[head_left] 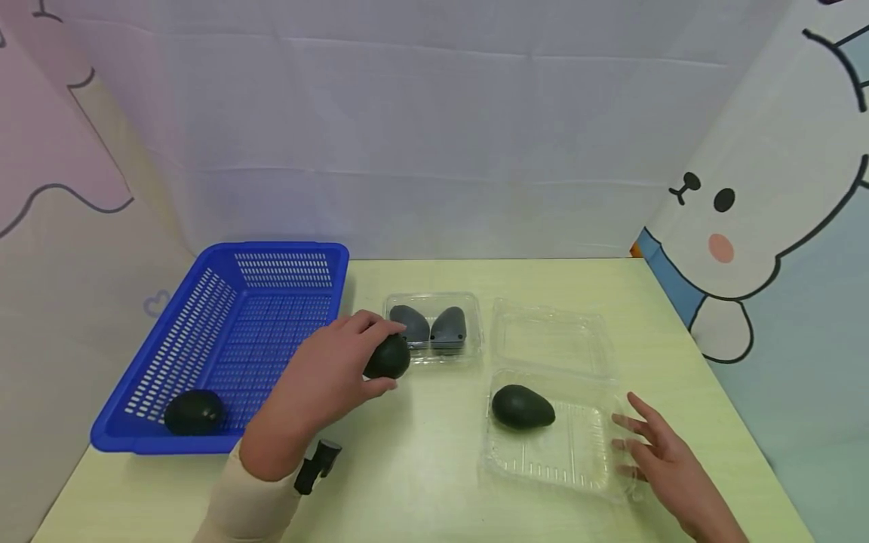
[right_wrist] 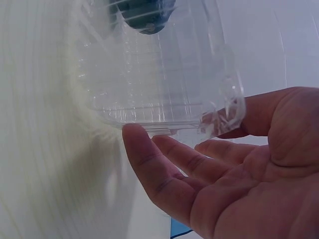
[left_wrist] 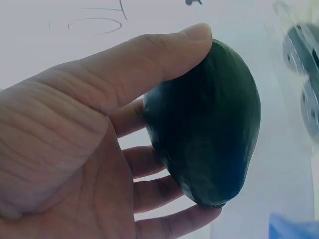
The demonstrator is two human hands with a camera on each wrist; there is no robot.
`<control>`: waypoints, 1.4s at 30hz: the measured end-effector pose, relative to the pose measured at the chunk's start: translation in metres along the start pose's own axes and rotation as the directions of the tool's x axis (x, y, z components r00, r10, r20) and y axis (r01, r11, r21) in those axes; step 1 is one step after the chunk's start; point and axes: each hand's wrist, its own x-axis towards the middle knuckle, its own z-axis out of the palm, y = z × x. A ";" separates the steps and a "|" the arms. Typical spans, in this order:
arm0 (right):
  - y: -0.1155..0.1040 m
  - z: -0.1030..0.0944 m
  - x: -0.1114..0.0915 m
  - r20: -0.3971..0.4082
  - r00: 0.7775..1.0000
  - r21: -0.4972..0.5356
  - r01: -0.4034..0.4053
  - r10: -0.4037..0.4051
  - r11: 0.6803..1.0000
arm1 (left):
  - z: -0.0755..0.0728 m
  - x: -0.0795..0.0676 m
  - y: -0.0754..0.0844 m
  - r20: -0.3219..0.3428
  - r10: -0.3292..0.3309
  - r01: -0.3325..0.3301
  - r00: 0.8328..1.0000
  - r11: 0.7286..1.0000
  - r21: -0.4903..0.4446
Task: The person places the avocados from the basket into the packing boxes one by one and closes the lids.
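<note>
A dark green avocado (head_left: 388,357) is gripped in my left hand (head_left: 319,377), held between the basket and the clear boxes. In the left wrist view the thumb lies along one side of this avocado (left_wrist: 204,124), with the fingers curled round the other. My right hand (head_left: 668,460) is at the right edge of an open clear plastic clamshell box (head_left: 570,460), fingers spread and fairly straight. Seen from the right wrist, its fingertips touch or nearly touch the box wall (right_wrist: 159,114). Another avocado (head_left: 523,407) lies inside that box, at its left.
A blue plastic basket (head_left: 220,445) stands at the left, with one avocado (head_left: 194,412) in its near corner. Behind the left hand, a smaller clear box (head_left: 434,302) contains two dark grey pieces (head_left: 449,329). The clamshell's lid (head_left: 553,339) lies folded back towards the wall.
</note>
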 end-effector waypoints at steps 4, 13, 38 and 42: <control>0.000 0.000 -0.001 0.003 1.000 0.002 0.007 -0.007 1.000 | 0.005 0.006 0.009 -0.001 0.033 -0.033 0.999 0.999 0.007; 0.000 0.000 0.001 0.000 1.000 -0.009 -0.006 0.006 1.000 | 0.013 0.020 0.028 0.024 0.105 -0.106 0.994 0.994 0.011; 0.000 0.000 0.001 0.008 1.000 0.003 -0.011 0.011 1.000 | 0.043 0.041 0.080 0.136 0.253 -0.258 0.958 0.966 0.025; 0.001 0.000 0.001 0.006 1.000 0.007 -0.006 0.006 1.000 | 0.050 0.041 0.088 0.150 0.281 -0.289 0.948 0.957 0.036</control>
